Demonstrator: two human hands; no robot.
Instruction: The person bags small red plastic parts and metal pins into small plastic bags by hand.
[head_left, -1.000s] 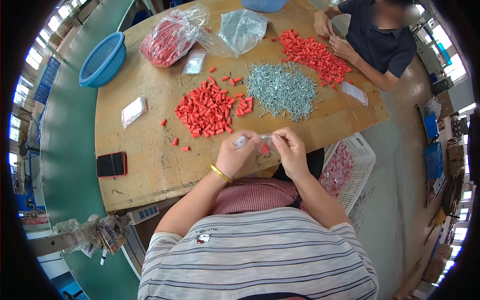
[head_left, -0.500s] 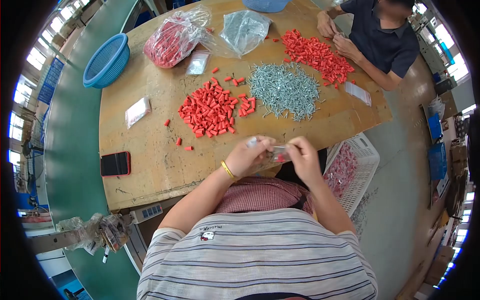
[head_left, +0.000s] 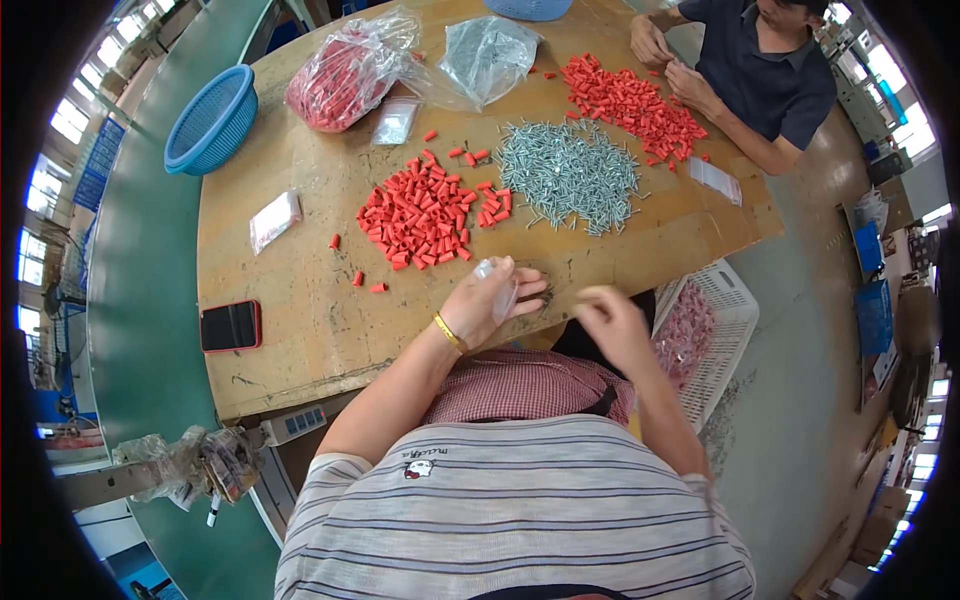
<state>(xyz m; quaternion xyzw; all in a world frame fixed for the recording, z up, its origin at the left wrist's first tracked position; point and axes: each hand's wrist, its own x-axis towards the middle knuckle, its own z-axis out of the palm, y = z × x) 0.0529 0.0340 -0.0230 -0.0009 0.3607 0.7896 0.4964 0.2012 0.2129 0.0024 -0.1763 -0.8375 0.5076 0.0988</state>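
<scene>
My left hand is over the near edge of the wooden table and holds a small clear plastic bag between thumb and fingers. My right hand is off to the right, past the table edge and close to the white basket. It is blurred, with curled fingers, and what it holds does not show. A pile of red plastic plugs lies just beyond my left hand. A pile of silver screws lies to its right.
The white basket holds filled small bags. A red phone lies at the left, with a blue basket farther back. Big bags of red plugs and screws sit at the far side. A co-worker's hands work by another red pile.
My hands were together on a small bag with a red plug in it. Now they have come apart: the right has swung toward the white basket, the left stays with a clear bag.
</scene>
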